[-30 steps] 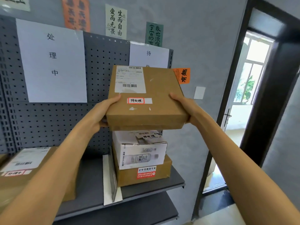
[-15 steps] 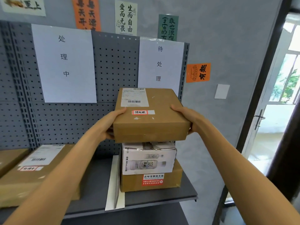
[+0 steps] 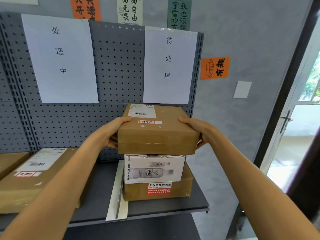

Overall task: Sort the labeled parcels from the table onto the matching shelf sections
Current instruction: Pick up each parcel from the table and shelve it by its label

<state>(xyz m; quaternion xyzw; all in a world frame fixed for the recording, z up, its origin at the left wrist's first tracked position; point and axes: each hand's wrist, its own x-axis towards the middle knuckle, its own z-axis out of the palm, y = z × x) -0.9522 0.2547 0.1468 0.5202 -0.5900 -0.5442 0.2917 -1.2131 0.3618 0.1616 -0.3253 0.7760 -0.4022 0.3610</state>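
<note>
A big grey shelf (image 3: 155, 212) with a holed back wall stands in front of the person. Two white paper signs hang on it, the left sign (image 3: 60, 58) and the right sign (image 3: 170, 66).

Both arms reach forward and a little up. The left hand (image 3: 112, 132) holds the left side of a brown parcel (image 3: 157, 134). The right hand (image 3: 197, 129) holds the right side. Each thumb lies flat on top of the parcel. The other fingers curl under the sides, and most of them are hidden, so I cannot tell if they are spread.

The brown parcel is flat and wide. Its long side runs left to right, and it lies level. Its top has a white shipping label (image 3: 142, 111) at the back and a small red-edged tag (image 3: 146, 121) near the front. It sits under the right sign, right above a white box (image 3: 154, 168). I cannot tell if they touch.

The white box rests on a brown box (image 3: 157, 191). To the left lies another brown parcel (image 3: 34, 177). A white divider strip (image 3: 119, 193) lies between.
</note>
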